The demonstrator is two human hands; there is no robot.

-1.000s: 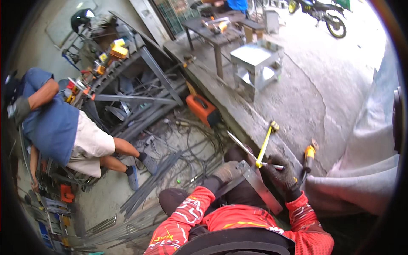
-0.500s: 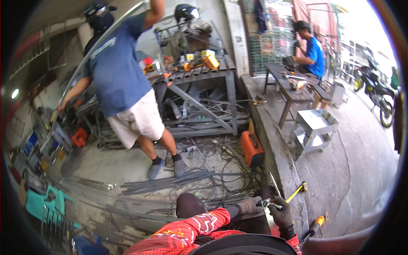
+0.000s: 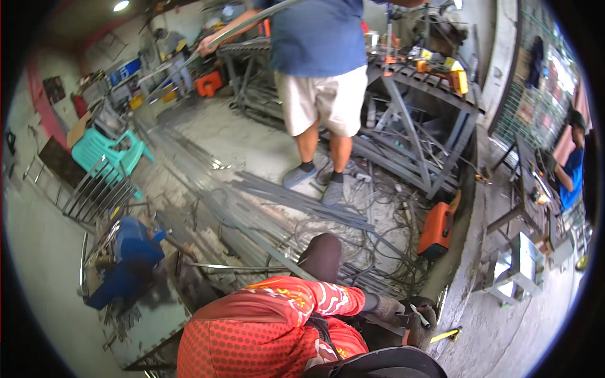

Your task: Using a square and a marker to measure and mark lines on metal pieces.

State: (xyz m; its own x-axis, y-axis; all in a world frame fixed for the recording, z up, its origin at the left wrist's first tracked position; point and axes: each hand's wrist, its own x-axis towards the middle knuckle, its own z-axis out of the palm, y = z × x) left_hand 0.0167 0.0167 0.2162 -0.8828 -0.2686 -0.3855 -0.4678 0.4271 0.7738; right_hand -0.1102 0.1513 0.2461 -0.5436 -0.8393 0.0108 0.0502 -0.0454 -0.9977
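Both my hands wear grey work gloves and are close together over my lap at the lower right. My left hand (image 3: 387, 309) has its fingers curled closed beside a flat grey metal piece (image 3: 386, 325); what it grips is too small to make out. Just to its right, my right hand (image 3: 425, 313) is closed around a slim white-and-dark marker (image 3: 420, 317). A tape measure (image 3: 446, 335) with yellow blade pulled out lies on the concrete ledge right beside my right hand. The dark brim (image 3: 378, 364) hides part of my lap.
A person in a blue shirt (image 3: 318, 38) stands ahead holding a long metal bar (image 3: 255, 20). Metal bars (image 3: 302, 201) and cables litter the floor. An orange machine (image 3: 436, 228) stands by the ledge. To the left are a blue machine (image 3: 135, 246) and a green chair (image 3: 113, 151). Another person sits far right.
My view has swung left, so the scene sits further right and the blue machine shows. My hands remain together. The standing person has lowered the long bar.
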